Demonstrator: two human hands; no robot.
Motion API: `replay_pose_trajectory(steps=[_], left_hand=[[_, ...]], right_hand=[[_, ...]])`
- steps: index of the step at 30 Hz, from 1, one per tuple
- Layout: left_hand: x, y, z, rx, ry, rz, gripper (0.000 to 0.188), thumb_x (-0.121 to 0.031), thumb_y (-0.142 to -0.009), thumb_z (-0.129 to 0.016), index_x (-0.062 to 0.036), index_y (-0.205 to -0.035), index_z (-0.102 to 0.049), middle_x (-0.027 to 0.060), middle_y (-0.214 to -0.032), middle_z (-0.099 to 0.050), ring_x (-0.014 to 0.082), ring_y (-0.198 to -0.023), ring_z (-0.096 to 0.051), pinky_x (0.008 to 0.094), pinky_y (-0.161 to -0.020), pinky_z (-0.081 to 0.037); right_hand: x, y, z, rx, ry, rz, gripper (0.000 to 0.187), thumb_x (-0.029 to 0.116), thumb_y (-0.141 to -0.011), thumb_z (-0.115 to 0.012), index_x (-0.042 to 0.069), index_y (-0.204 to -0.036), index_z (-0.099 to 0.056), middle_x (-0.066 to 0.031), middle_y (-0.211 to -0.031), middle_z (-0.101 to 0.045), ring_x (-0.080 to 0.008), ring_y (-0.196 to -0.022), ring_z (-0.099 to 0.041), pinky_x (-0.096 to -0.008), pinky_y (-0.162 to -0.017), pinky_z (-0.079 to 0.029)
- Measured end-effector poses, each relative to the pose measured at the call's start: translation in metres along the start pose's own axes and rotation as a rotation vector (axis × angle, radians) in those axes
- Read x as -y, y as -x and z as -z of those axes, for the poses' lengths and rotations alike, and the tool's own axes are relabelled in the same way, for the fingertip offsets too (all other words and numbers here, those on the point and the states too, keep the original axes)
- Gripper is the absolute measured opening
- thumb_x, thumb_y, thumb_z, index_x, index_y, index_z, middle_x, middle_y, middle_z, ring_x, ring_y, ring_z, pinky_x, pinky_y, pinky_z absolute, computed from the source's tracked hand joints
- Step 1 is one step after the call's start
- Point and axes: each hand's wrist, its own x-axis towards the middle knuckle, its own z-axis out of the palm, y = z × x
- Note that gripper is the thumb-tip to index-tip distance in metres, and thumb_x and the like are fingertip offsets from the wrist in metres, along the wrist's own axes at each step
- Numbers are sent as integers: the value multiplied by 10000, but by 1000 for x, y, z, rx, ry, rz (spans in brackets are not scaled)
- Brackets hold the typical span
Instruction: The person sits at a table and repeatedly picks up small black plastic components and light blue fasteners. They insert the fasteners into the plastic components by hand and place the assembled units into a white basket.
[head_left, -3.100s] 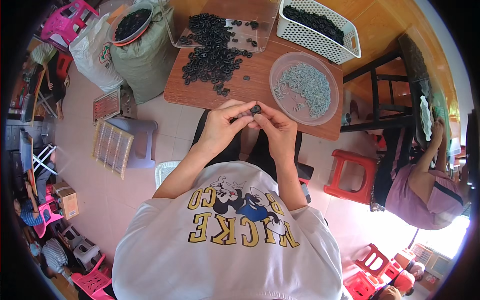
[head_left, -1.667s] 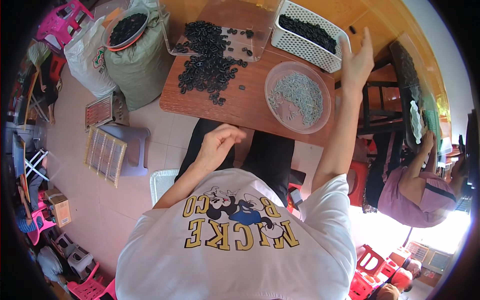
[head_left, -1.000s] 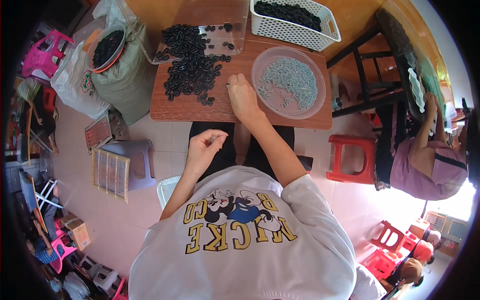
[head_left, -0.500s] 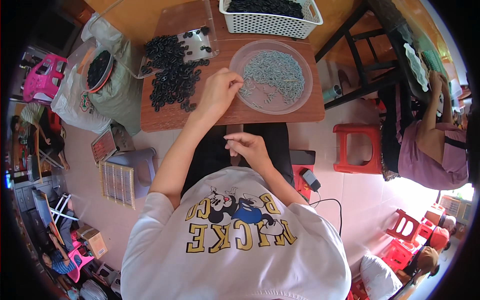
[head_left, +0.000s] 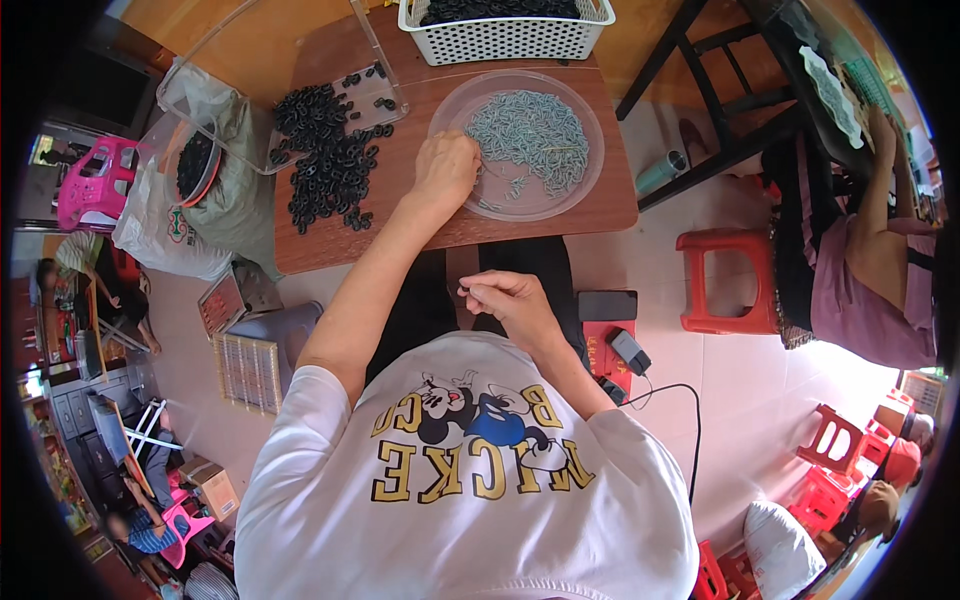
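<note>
My left hand is closed over the left rim of a round clear plastic tub. Its fingers curl down and hide whatever is between them. Inside the tub lies a heap of small silvery metal pieces, resembling screws or pins, spread thinner toward the near side. Just off the table's near edge, above my lap, my right hand has thumb and fingertips pinched together. A tiny dark spot shows at its fingertips, too small to name. Left of my left hand, many small black plastic parts lie piled on the brown table.
A clear tray lies tipped beside the black pile. At the table's back stands a white perforated basket of black parts. Sacks and a bowl stand left. A red stool and a seated person are at right.
My left hand has moved right over the tub's rim, its fingers now turned down. My right hand stays pinched in nearly the same place. The whole view has shifted slightly.
</note>
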Motion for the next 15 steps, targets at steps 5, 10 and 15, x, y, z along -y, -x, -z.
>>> replay_pose_trajectory(steps=[5,10,15], left_hand=[[10,4,-3,-113,168,-97,132,-82,-770,-638,-21,-886,-654,141,-872,-608,287,-818,-579,372,-726,-454],[-3,35,36,23,1028,252,148,-78,-830,-626,3,-954,-622,57,-838,-618,131,-724,-561,263,-649,-441],[-9,95,58,30,1705,476,122,-55,-849,-618,19,-947,-615,40,-834,-629,79,-716,-568,206,-629,-462]], right_hand=[[14,-4,1,-42,-144,93,254,10,-857,-580,-8,-1110,-603,-69,-942,-642,-114,-802,-598,-237,-739,-491],[34,-15,1,-4,-316,168,171,50,-888,-558,11,-1050,-594,-82,-947,-639,-130,-824,-594,-252,-787,-481],[51,-25,-21,-63,-263,162,116,63,-903,-540,37,-1012,-567,-115,-969,-651,-127,-815,-617,-243,-753,-496]])
